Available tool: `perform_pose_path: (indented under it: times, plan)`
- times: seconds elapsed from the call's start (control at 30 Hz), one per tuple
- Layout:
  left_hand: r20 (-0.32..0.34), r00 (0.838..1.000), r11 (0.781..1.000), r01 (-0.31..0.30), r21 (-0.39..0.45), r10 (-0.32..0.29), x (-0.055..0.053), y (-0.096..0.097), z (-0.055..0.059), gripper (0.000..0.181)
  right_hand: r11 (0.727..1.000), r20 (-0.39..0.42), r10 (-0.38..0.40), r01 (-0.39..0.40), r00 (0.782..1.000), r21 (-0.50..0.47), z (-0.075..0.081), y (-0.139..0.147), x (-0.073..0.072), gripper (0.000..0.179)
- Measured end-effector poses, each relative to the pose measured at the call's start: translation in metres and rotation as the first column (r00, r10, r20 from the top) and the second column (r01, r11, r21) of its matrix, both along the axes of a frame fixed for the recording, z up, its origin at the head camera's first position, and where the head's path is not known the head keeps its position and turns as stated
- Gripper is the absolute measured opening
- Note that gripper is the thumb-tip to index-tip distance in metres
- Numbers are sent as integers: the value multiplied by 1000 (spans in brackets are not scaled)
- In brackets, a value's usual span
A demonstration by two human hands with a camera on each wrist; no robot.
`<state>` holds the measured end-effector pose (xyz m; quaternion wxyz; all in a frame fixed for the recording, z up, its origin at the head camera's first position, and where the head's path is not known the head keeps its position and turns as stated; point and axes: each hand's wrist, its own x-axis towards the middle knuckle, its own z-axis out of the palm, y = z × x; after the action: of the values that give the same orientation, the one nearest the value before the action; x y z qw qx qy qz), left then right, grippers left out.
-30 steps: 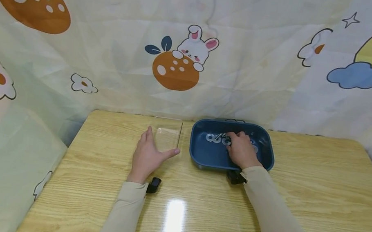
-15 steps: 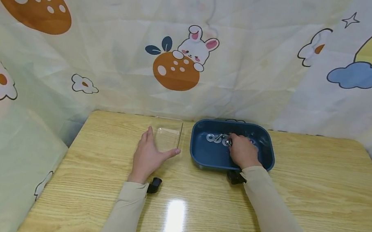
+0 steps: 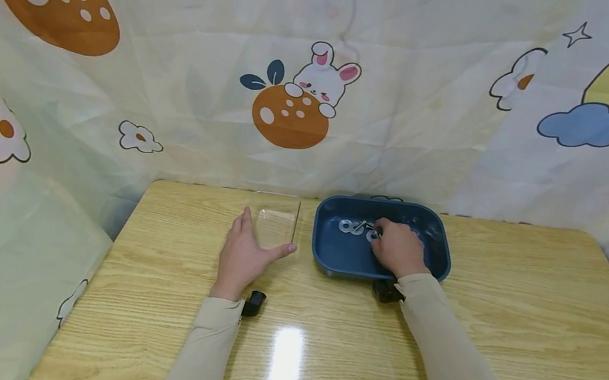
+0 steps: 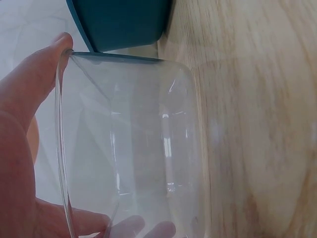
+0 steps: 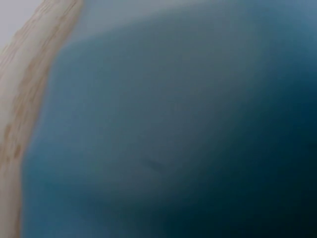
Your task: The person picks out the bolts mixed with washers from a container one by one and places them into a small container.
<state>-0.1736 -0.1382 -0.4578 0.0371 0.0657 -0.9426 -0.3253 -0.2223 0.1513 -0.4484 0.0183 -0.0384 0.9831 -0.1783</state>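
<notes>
My left hand (image 3: 243,257) holds a clear box (image 3: 276,229) by its sides, thumb at one corner and fingers at the opposite wall. In the left wrist view the clear box (image 4: 138,144) shows thin upright walls, with fingertips (image 4: 163,229) seen through them. My right hand (image 3: 399,247) reaches down into a dark blue tray (image 3: 345,270), thumb and fingers pinching a small metal part, mostly hidden. Left of these fingertips lie silver washers (image 3: 345,226) and bolts (image 3: 360,226). The right wrist view is filled by the blurred tray wall (image 5: 148,109).
The wooden table (image 3: 528,311) carries both containers near its back edge, the tray right of the box with a narrow gap. A patterned cloth (image 3: 412,134) hangs behind the table and along its left side.
My right fingertips have shifted slightly among the metal parts, and the bolts beside them lie a little differently. The left hand and the clear box stay in place.
</notes>
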Motion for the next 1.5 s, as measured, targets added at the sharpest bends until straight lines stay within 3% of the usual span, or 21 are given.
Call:
perform_pose_path:
  times: [0.67, 1.07, 1.5]
  plan:
    - [-16, 1000, 1000, 1, 12, -1, 1, 0, -1, 129, 997, -211, 36, -49, 977, -57, 10, -2, 9, 26]
    - [-10, 1000, 1000, -5, 8, 5, 1, 0, 0, 131, 995, -207, 33, -53, 978, -89, 16, -9, 16, 23]
    - [-19, 1000, 1000, 2, 8, -2, 1, 0, 1, 128, 990, -301, 79, -109, 950, -85, 17, -15, 20, 22]
